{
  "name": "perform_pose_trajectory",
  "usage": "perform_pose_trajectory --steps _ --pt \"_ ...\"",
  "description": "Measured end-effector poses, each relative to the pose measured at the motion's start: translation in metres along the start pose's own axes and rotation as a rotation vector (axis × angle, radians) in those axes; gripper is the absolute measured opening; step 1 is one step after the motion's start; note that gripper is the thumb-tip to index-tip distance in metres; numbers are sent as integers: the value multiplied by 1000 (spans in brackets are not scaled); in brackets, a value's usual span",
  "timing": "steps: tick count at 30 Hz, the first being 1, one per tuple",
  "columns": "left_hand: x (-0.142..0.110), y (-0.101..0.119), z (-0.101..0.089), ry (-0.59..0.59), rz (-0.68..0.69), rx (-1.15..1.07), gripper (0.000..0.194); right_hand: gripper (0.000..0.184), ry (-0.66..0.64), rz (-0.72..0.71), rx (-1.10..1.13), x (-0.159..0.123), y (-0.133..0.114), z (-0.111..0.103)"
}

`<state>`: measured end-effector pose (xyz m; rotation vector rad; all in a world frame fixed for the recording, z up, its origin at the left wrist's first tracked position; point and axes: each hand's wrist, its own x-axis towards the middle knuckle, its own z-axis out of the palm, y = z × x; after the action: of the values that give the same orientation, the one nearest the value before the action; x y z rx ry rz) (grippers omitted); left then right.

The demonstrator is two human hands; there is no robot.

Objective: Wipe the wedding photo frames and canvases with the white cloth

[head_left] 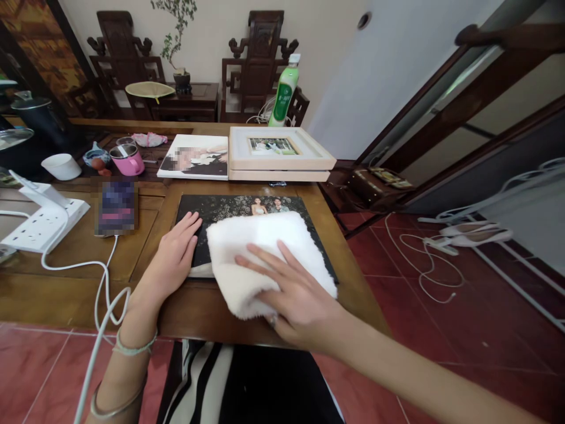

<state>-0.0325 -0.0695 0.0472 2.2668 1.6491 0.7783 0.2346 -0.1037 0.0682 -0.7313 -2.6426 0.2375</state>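
Note:
A dark photo album or photo panel [225, 205], with two people pictured on it, lies flat near the table's front edge. My left hand [177, 250] rests on its left edge, fingers stretched out and flat, holding nothing. A fluffy white cloth [269, 231] covers much of the picture's middle and right. My right hand [295, 294] presses on this cloth, fingers spread over the top and the near edge bunched toward the thumb. Part of the cloth hangs over the picture's near edge. What lies under the cloth is hidden.
Behind the picture are stacked light wooden frames [282, 165], a white-edged photo book [189, 171] and a green bottle [285, 94]. At left are a phone [116, 207], a white power strip [48, 221], loose white cables [106, 277] and a pink mug [128, 162].

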Motion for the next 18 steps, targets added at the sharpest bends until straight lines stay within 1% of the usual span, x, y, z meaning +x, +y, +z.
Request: perform_pose_trajectory --steps 2,4,8,12,15,18 --pt "-5 2 0 -2 1 -2 50 42 -66 58 -20 13 11 -2" --pt "-9 3 1 -9 4 -7 49 47 -92 110 -47 26 22 -3" --pt "-15 2 4 -7 5 -14 49 50 -62 182 -91 49 44 3" --pt "-18 1 7 5 12 -6 50 46 -57 249 -117 64 62 8" --pt "-19 0 8 6 22 -4 50 44 -67 273 -126 70 68 9" --pt "-18 0 9 5 21 -4 50 45 -63 284 -120 68 63 10"
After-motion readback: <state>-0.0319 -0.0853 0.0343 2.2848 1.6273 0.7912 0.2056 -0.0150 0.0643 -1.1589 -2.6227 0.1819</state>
